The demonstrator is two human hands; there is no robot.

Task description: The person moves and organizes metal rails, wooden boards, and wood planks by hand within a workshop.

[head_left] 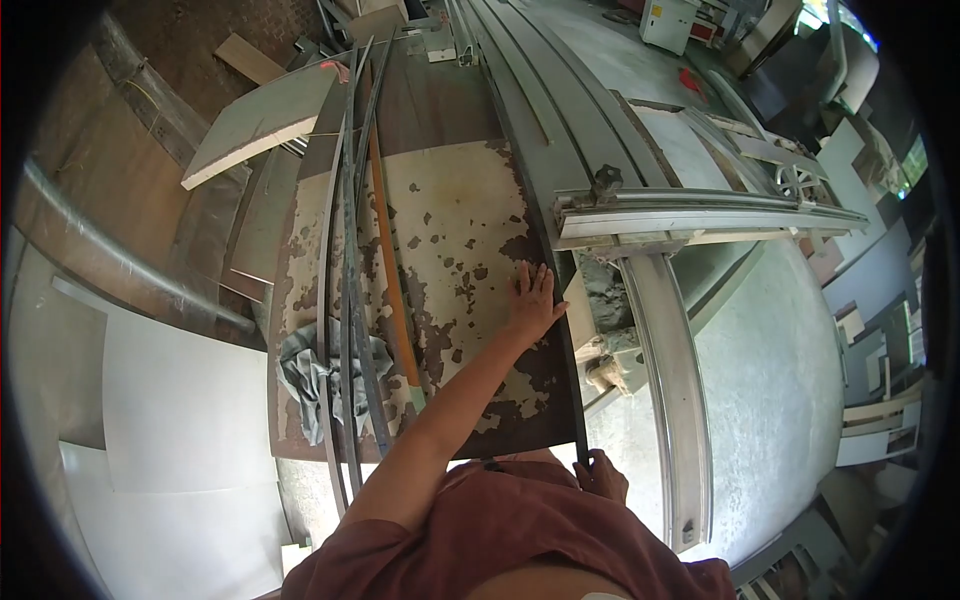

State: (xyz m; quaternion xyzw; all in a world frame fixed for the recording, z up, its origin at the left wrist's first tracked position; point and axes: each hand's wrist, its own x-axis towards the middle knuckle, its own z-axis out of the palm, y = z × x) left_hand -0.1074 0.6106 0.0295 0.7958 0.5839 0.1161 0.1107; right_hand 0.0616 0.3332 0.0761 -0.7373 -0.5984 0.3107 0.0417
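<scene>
My left hand [537,303] lies on the right edge of a worn table board [450,210] with peeling brown and cream patches, its fingers apart. A long dark strip [568,350] runs along that edge. Down at the near right corner, beside my body, my right hand [604,478] is closed around the near end of the dark strip. Several long thin metal bars [349,280] and an orange strip [393,270] lie lengthwise on the left of the board. A crumpled grey cloth [300,365] lies under the bars.
To the right stands a sliding metal rail frame [690,220] with a long arm [672,380] reaching toward me. White panels [190,400] are at the left, a thick pale board [260,120] at the upper left. A white cabinet [668,25] stands far back.
</scene>
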